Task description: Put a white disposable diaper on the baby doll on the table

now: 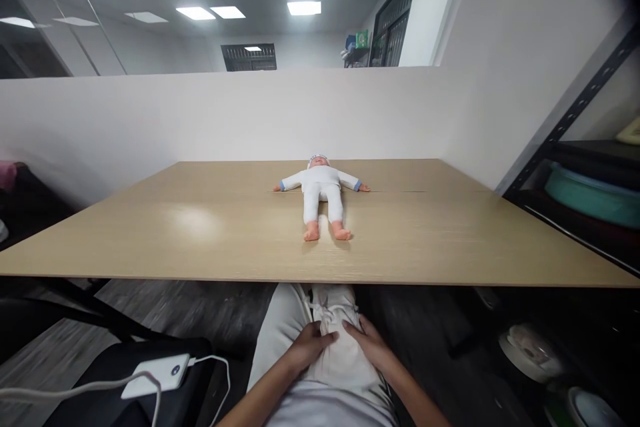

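Note:
A baby doll in a white outfit with blue cuffs lies on its back on the table, arms spread and feet toward me. Below the table edge, over my lap, is a cream cloth garment with what looks like a tie near its far end. My left hand grips its left side, thumb on top and the other fingers partly hidden. On the right side, my right hand holds the cloth in the same way. Folds hide the garment's exact kind.
The wooden table spans the view before a white partition. A white power bank with cables lies on a black chair at lower left. Right of the table stands a shelf with a teal basin.

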Demonstrator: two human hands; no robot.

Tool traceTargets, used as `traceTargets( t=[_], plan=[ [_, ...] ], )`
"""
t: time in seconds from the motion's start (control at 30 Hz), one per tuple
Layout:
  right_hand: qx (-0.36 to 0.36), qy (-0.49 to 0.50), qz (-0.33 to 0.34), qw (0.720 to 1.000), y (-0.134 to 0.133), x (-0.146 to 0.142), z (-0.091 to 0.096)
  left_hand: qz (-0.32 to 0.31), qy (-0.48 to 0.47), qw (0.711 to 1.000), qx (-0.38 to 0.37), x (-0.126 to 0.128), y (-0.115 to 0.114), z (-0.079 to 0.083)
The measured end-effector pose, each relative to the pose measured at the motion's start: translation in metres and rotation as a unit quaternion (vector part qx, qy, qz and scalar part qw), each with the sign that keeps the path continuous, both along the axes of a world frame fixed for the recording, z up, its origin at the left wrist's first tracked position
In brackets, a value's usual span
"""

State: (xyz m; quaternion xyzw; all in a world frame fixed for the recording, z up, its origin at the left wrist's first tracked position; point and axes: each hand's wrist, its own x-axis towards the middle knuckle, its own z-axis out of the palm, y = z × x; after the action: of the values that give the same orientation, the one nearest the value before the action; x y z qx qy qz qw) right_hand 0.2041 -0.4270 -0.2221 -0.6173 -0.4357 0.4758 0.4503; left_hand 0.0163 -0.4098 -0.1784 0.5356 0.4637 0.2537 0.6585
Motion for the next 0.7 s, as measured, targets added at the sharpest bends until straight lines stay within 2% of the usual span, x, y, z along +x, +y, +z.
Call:
traceTargets(
  t=[0.07, 0.13, 0.23, 0.3, 0.33, 0.43, 0.5, 0.6, 0.7],
  plan=[
    [0.013, 0.019, 0.010, 1.000, -0.027, 0.001, 0.033, 0.019, -0.052, 0.998, 0.008, -0.005, -0.024, 0.022],
    [0.056, 0.038, 0.025, 0.997, -0.060, 0.003, 0.071, 0.060, -0.095, 0.993, 0.033, -0.015, -0.056, 0.047],
    [0.087, -0.005, -0.001, 0.996, -0.103, 0.002, 0.121, 0.151, -0.067, 0.984, 0.061, -0.031, -0.100, 0.080],
    [0.107, -0.029, -0.016, 0.994, -0.113, -0.003, 0.142, 0.189, -0.045, 0.978, 0.072, -0.035, -0.112, 0.097],
    [0.117, -0.038, -0.026, 0.992, -0.113, -0.007, 0.149, 0.193, -0.047, 0.977, 0.077, -0.034, -0.112, 0.105],
    [0.137, -0.054, -0.033, 0.989, -0.089, -0.017, 0.159, 0.164, -0.091, 0.978, 0.087, -0.028, -0.088, 0.120],
    [0.136, -0.057, 0.008, 0.989, -0.066, -0.021, 0.160, 0.145, -0.109, 0.979, 0.093, -0.023, -0.065, 0.122],
    [0.123, -0.064, 0.060, 0.989, -0.036, -0.020, 0.151, 0.139, -0.112, 0.980, 0.091, -0.021, -0.038, 0.111],
    [0.100, -0.079, 0.066, 0.990, -0.024, -0.015, 0.134, 0.126, -0.135, 0.981, 0.065, -0.021, -0.028, 0.093]
  ],
)
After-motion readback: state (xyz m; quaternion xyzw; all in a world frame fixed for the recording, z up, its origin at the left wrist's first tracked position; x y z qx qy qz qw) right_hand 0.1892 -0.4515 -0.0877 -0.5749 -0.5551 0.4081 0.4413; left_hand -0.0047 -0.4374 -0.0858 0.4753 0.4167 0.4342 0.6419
